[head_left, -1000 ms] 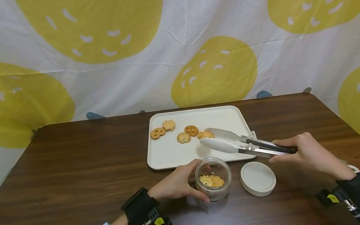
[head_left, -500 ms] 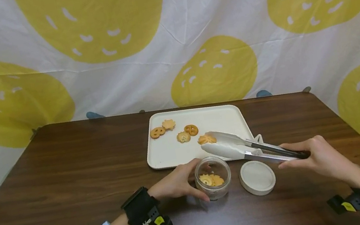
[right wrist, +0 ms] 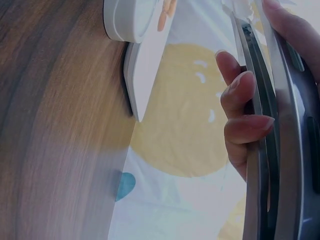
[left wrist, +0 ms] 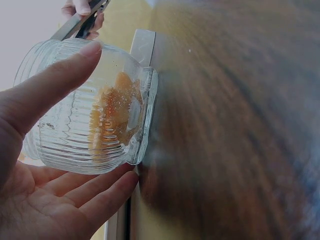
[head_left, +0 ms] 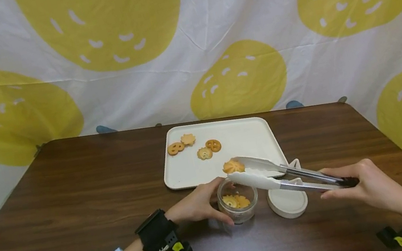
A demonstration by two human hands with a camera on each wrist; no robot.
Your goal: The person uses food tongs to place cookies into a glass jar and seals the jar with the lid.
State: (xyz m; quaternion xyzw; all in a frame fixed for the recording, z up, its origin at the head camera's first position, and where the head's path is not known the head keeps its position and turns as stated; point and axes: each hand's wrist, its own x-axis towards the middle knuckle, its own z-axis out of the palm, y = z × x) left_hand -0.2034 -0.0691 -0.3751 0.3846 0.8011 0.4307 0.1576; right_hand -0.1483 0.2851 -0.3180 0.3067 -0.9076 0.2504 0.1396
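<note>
My left hand (head_left: pixel 197 206) holds a ribbed glass jar (head_left: pixel 241 215) upright on the table, thumb on one side and fingers on the other. Several cookies (left wrist: pixel 115 110) lie at the bottom of the open jar. In my right hand (head_left: pixel 371 185) is a pair of tongs (head_left: pixel 291 179) with white tips, gripped by thumb and fingers. Between the tips is a swirled round cookie (head_left: pixel 233 166), just above the jar's far rim and over the tray's front edge in the head view. The right wrist view shows my fingers (right wrist: pixel 240 95) curled round the tong handles.
Behind the jar lies a white tray (head_left: pixel 189 174) bearing pretzels (head_left: pixel 213 145) and other cookies (head_left: pixel 204 153). A round white lid (head_left: pixel 288 202) rests right of the jar, partly under the tongs in the head view. A patterned cloth (head_left: pixel 163 92) hangs behind the table (head_left: pixel 88 194).
My right hand has moved right and toward me. The tongs and the cookie came with it, from over the tray to near the jar's rim. The left hand and jar stay in place.
</note>
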